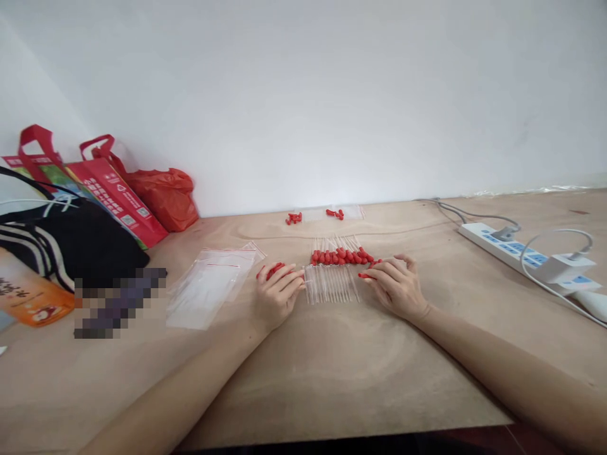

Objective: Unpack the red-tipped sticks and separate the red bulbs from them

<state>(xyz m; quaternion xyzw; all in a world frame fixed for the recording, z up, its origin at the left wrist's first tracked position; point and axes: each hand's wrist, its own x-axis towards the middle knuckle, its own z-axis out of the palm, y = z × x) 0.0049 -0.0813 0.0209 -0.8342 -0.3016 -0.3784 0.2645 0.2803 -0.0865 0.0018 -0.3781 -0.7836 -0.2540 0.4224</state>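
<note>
A row of clear thin tubes (332, 284) lies on the wooden table between my hands. Just behind it, several more tubes with red rubber bulbs (339, 255) on their near ends lie side by side. My left hand (279, 294) is palm down with its fingers curled, the fingertips drawn together at the row's left edge; what they hold, if anything, is hidden. Loose red bulbs (274, 271) show behind its knuckles. At the right, my right hand (397, 287) has bent fingers closed at a red rubber bulb (364, 275), partly covered by the fingertips.
Clear zip bags (213, 284) lie to the left. Near the wall, more red bulbs (334, 214) rest on another bag (313, 215). A power strip (507, 248) with cables and a charger (562, 268) lies right. Shopping bags (116, 196) and a black bag (90, 240) stand left.
</note>
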